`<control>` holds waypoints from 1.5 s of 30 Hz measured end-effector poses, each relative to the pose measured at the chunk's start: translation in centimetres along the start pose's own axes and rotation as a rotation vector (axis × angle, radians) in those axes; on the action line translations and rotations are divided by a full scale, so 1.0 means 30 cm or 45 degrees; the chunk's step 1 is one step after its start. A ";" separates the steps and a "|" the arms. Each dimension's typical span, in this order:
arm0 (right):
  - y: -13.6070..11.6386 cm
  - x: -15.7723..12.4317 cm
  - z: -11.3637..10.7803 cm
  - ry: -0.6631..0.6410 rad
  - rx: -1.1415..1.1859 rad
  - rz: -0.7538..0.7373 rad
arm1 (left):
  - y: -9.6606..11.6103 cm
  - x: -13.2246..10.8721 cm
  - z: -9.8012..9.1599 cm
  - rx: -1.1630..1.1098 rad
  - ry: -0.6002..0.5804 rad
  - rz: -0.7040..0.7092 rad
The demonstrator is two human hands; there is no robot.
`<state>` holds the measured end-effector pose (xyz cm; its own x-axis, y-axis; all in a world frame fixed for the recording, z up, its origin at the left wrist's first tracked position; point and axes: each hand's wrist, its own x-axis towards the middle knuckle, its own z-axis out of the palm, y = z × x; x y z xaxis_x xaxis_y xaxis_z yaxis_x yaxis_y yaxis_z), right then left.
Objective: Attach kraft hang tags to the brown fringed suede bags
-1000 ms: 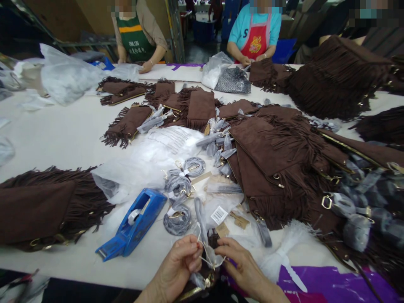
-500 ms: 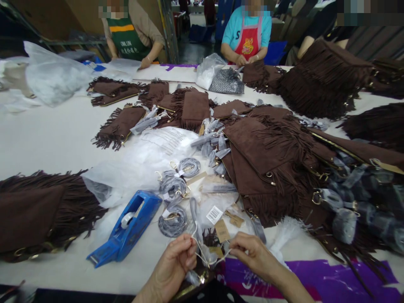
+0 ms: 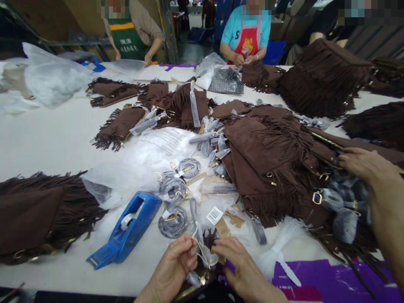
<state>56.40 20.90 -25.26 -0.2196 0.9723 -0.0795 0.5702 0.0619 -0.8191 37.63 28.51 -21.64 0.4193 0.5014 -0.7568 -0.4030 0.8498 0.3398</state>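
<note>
White cord is pinched in the left hand at the worktop's near edge. The right hand curves beside a brown tag; I cannot tell its grip.

Tabletop evenly bright, shadows soft; dim beyond it toward twelve o'clock. Plastic bag at ten o'clock shows sheen. Edges wide-angle distorted. Pixelation: eleven, one, two.

Along the far edge of the surface you read "OMLUN" on the green apron and "S" on the turquoise shirt; print on the barcode label is illegible.
</note>
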 end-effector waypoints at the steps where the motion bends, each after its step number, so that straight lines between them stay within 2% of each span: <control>1: -0.012 -0.001 0.008 -0.039 0.037 -0.014 | 0.000 -0.001 0.000 0.008 0.013 0.006; 3: -0.023 0.000 0.006 -0.023 0.101 -0.001 | -0.001 -0.002 -0.001 0.040 0.037 0.026; 5: -0.019 0.002 -0.021 -0.002 0.194 0.090 | -0.005 -0.001 -0.004 0.076 0.034 0.041; 8: -0.016 0.006 -0.083 -0.048 0.543 0.426 | -0.010 0.002 -0.008 0.111 0.000 0.043; 11: -0.051 0.019 -0.113 -0.086 1.166 0.780 | -0.013 0.002 -0.005 0.144 -0.031 0.061; 13: -0.089 0.032 -0.102 -0.091 1.511 0.939 | -0.012 -0.002 0.002 0.169 -0.039 0.075; 15: -0.126 0.044 -0.073 -0.106 1.724 1.059 | -0.011 -0.010 0.008 0.182 -0.049 0.077; 20: -0.173 0.059 -0.002 -0.194 2.057 1.098 | -0.009 -0.028 0.002 0.173 -0.068 0.094; 24: -0.207 0.082 0.000 -0.315 2.171 1.060 | -0.004 -0.045 -0.003 0.194 -0.094 0.139; 26: -0.222 0.092 0.000 -0.259 2.176 1.075 | 0.001 -0.060 0.000 0.258 -0.139 0.214; 28: -0.224 0.093 0.011 -0.129 2.130 1.167 | 0.008 -0.079 0.004 0.342 -0.186 0.265; 32: -0.193 0.072 0.062 0.008 1.985 1.286 | 0.020 -0.113 -0.007 0.501 -0.264 0.259; 37: -0.170 0.057 0.105 0.110 1.875 1.261 | 0.025 -0.118 -0.041 0.590 -0.314 0.262; 41: -0.180 0.060 0.104 0.144 1.782 1.228 | 0.036 -0.106 -0.035 0.935 -0.454 0.378; 45: -0.182 0.053 0.102 0.085 1.755 1.114 | 0.052 -0.106 -0.009 1.194 -0.566 0.508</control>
<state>50.51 21.42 -22.65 -0.1745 0.6107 -0.7724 -0.6104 -0.6826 -0.4018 35.46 28.18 -18.84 0.7266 0.6203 -0.2954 0.1221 0.3065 0.9440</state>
